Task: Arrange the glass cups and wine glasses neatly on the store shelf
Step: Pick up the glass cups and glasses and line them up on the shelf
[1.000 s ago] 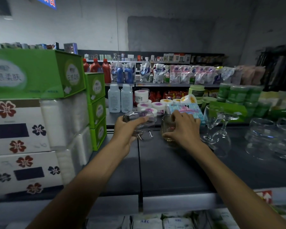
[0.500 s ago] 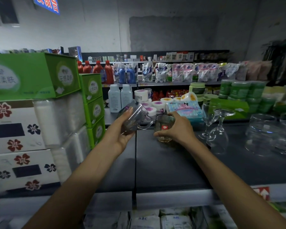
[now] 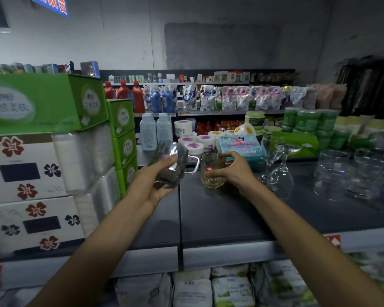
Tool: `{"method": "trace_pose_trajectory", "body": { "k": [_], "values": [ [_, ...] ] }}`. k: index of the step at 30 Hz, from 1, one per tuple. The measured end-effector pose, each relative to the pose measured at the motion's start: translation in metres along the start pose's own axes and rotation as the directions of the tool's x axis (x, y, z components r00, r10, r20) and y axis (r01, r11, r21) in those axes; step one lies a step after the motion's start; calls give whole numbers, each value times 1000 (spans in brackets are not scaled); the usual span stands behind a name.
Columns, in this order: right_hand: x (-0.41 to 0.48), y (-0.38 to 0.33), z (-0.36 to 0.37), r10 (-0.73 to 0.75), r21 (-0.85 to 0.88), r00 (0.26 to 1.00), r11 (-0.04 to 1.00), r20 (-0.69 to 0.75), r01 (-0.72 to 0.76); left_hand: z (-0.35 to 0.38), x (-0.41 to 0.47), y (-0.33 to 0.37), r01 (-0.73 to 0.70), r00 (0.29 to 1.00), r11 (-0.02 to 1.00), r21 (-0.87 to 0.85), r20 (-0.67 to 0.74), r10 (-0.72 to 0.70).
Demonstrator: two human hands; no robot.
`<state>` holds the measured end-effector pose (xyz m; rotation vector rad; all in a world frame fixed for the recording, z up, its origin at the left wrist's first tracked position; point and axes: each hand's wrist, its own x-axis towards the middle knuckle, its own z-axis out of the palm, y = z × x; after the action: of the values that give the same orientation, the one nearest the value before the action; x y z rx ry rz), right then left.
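Two glass cups are in hand above the dark shelf [image 3: 220, 218], one to each side of its middle seam. The left hand [image 3: 152, 187] is wrapped round a smoky grey glass mug [image 3: 169, 165], thumb across its side, and holds it clear of the shelf. The mug is tilted, its mouth leaning up and to the left and its handle pointing right. The right hand [image 3: 233, 171] curls round an amber ribbed cup [image 3: 212, 173] with a red sticker, gripping it from the right. That cup stands upright on the shelf towards the back edge. The mug's handle lies just beside the amber cup's rim, perhaps touching; I cannot tell. Further right stand an upright wine glass [image 3: 269, 151] and an inverted wine glass [image 3: 284, 173] close together, with clear glassware [image 3: 333, 171] near the right end. Green tissue boxes [image 3: 122, 134] wall off the left end. The open shelf lies directly under the mug, left of the amber cup, so the left hand seems best placed to set it there. It would first need to bring the mug upright and keep the handle off its neighbour.
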<state>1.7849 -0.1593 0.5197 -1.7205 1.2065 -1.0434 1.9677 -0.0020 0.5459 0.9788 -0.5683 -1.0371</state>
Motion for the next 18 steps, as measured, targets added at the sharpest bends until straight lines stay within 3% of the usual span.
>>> {"method": "trace_pose_trajectory", "body": {
  "k": [8,12,18],
  "values": [
    [-74,-45,-21,-165,171,972,966,-169,193,-8,-34,2,-67,991,997,26,116,64],
    [-138,-51,-41,-150,304,958,926,-244,222,0,-59,-4,-92,975,996,-13,204,93],
    [-216,-35,-98,-85,370,918,898,-386,239,33,-99,-41,-75,934,997,-26,348,80]
  ]
}}
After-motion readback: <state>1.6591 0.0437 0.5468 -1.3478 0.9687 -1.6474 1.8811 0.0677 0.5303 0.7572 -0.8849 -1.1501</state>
